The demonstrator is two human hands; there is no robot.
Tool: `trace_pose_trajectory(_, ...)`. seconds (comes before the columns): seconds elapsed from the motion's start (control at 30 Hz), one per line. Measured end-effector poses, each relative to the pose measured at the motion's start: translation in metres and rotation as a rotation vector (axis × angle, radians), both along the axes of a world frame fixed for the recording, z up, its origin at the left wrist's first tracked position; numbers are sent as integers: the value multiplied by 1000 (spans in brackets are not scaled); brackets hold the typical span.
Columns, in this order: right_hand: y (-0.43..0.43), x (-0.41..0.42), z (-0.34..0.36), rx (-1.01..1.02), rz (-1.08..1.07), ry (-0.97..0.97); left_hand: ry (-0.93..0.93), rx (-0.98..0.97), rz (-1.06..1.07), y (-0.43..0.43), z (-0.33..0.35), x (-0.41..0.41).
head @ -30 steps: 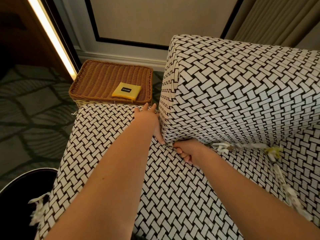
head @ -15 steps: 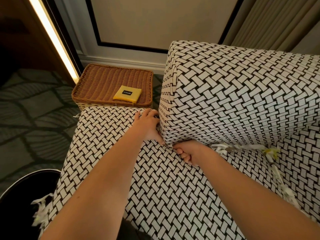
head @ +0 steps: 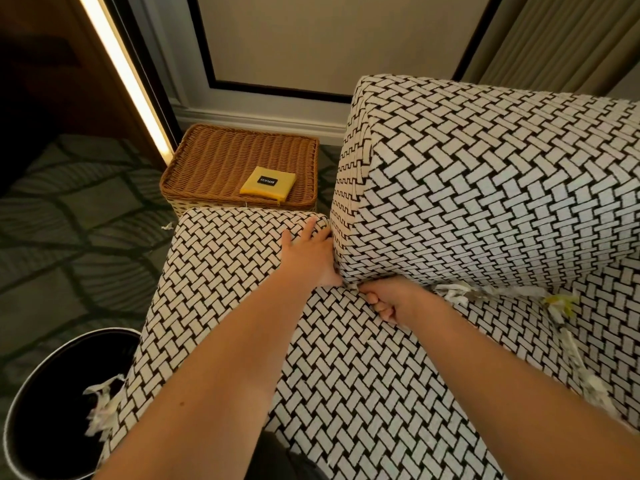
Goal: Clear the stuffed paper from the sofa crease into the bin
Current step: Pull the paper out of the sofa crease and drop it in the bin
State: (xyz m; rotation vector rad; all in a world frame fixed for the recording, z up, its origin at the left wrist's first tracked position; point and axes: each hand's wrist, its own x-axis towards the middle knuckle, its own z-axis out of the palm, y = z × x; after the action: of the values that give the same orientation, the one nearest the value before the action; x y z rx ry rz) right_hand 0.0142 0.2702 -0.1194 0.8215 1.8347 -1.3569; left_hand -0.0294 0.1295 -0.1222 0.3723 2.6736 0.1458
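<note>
A black-and-white woven sofa seat (head: 346,393) meets its back cushion (head: 485,188) at a crease. Shredded white paper (head: 453,293) sticks out of that crease, with a yellow-tinged tuft (head: 559,303) farther right and more strips (head: 585,375) down the right-hand crease. My left hand (head: 308,252) rests flat on the seat, fingers spread against the back cushion's left corner. My right hand (head: 388,299) is curled into a fist at the crease; a small bit of paper shows at its thumb side. A black round bin (head: 31,403) at lower left holds paper shreds (head: 100,407).
A brown wicker basket (head: 207,168) with a yellow packet (head: 267,184) on its lid stands behind the seat's left end. Patterned dark carpet (head: 69,237) lies to the left, with one paper scrap (head: 168,226) on it. A wall panel and curtain rise behind.
My left hand's fingers have spread and shifted slightly on the seat. My right fist stays at the crease. The camera view has dropped a little, showing more of the bin.
</note>
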Motion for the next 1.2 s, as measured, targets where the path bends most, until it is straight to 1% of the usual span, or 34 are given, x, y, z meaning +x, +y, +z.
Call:
trace_pose_trajectory(0.1,2,-1,-2,-4,3,3,-34,-19,4,0,1,0)
trace_pose_trajectory(0.17,3,-2,-2,-1,8,0,-32,9,46,4,2,1)
trace_pose_trajectory(0.27,3,-2,-3,4,23,-5,7,66,88,4,0,0)
trace_pose_trajectory(0.5,6,-2,-8,28,53,13,46,92,3,-12,0,-25)
trace_pose_trajectory(0.6,5,-1,-6,33,65,31,101,157,46,-9,-6,-25)
trace_pose_trajectory(0.73,6,7,-5,-8,-30,128,212,237,129,-4,-14,-17)
trace_pose_trajectory(0.8,7,11,-5,-12,-56,199,270,254,136,-3,-17,-12)
trace_pose_trajectory(0.97,5,23,-5,-16,-67,341,306,292,159,0,-13,3)
trace_pose_trajectory(1.03,5,24,-4,-10,-66,354,317,317,155,0,-9,6)
trace_pose_trajectory(1.2,7,22,-10,10,-54,360,321,452,179,-7,-3,10)
